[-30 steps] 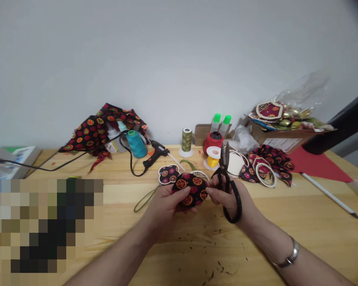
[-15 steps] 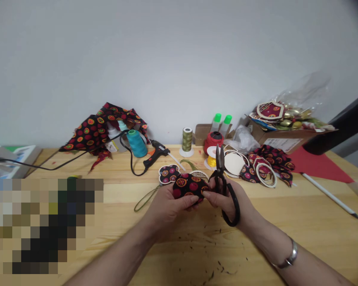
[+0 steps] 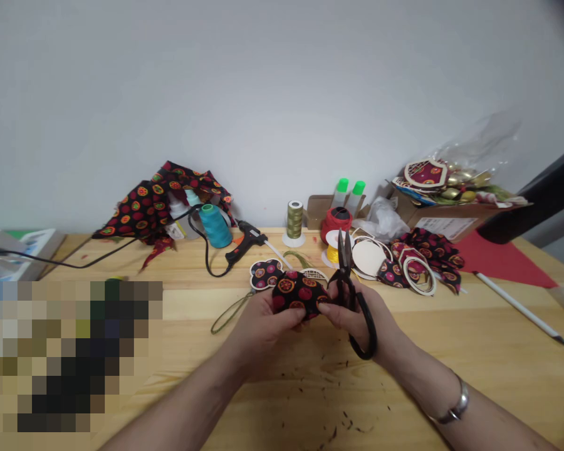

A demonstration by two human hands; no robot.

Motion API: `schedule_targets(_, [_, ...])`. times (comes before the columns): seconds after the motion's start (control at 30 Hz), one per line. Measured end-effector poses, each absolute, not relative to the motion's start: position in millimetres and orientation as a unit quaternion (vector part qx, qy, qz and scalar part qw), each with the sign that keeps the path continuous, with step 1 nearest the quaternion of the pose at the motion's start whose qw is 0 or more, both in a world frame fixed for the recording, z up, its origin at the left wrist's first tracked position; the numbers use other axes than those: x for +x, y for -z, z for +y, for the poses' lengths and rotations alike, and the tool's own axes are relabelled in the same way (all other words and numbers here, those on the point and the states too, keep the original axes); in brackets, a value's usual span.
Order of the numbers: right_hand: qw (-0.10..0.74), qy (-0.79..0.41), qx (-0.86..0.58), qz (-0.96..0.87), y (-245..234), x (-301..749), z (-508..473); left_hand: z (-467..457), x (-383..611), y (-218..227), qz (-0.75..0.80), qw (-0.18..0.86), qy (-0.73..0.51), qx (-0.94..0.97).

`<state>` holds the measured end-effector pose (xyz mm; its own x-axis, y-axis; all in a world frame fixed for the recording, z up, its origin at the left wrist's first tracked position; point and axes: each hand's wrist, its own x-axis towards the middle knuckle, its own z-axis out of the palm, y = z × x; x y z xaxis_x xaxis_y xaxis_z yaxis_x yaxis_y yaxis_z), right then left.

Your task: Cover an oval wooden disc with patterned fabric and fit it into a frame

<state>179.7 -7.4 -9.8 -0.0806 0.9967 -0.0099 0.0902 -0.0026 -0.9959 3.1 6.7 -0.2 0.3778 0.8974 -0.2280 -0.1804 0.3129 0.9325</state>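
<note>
Both left hand (image 3: 261,322) and right hand (image 3: 373,313), fingers (image 3: 295,317) pinching patterned fabric (image 3: 304,290), right-held scissors (image 3: 344,272) shifted leftward

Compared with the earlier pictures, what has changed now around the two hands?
Scissors in the right hand shifted slightly leftward; the left hand slid its thumb toward the near edge of the held fabric. Nothing was newly grasped or released. The glue gun stayed in place.

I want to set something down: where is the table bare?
Mainly between the right hand and white pencil, in front of the wooden ring. A narrower strip lies just left of the green loop. Dark scraps dot the near middle. Crowded: the back, from glue gun to labelled box.
</note>
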Motion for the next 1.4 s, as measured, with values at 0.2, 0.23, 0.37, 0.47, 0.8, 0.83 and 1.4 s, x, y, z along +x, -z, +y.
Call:
schedule_targets(0.2, [0.435, -0.483, -0.52, -0.554, 10.0, 178.3, -9.2, 3.7, 2.9, -2.5, 0.402, 0.682, -0.375, 0.483])
schedule_targets(0.23, [0.432, -0.479, -0.521, -0.559, 9.4, 177.9, -9.2, 3.3, 3.3, -3.3, 0.405, 0.674, -0.374, 0.492])
schedule_targets(0.37, [0.415, -0.477, -0.514, -0.58, 3.2, 180.3, -8.3, 4.6, 3.6, -2.3, 0.418, 0.687, -0.376, 0.461])
schedule_targets(0.47, [0.337, -0.494, -0.496, -0.629, -3.6, 188.9, -6.1, 7.9, 2.2, 0.2, 0.434, 0.7, -0.393, 0.41])
schedule_targets(0.8, [0.206, -0.19, -0.662, -0.696, -4.3, 204.7, 5.2, 3.2, 3.8, 0.4, 0.536, 0.47, -0.212, 0.668])
schedule_targets(0.83, [0.202, -0.172, -0.666, -0.697, -3.6, 203.6, 4.9, 2.3, 3.7, 0.3, 0.527, 0.444, -0.201, 0.697])
schedule_targets(1.4, [0.119, -0.065, -0.628, -0.766, -26.1, 201.3, -18.0, 7.9, -2.1, -3.9, 0.501, 0.361, -0.174, 0.767])
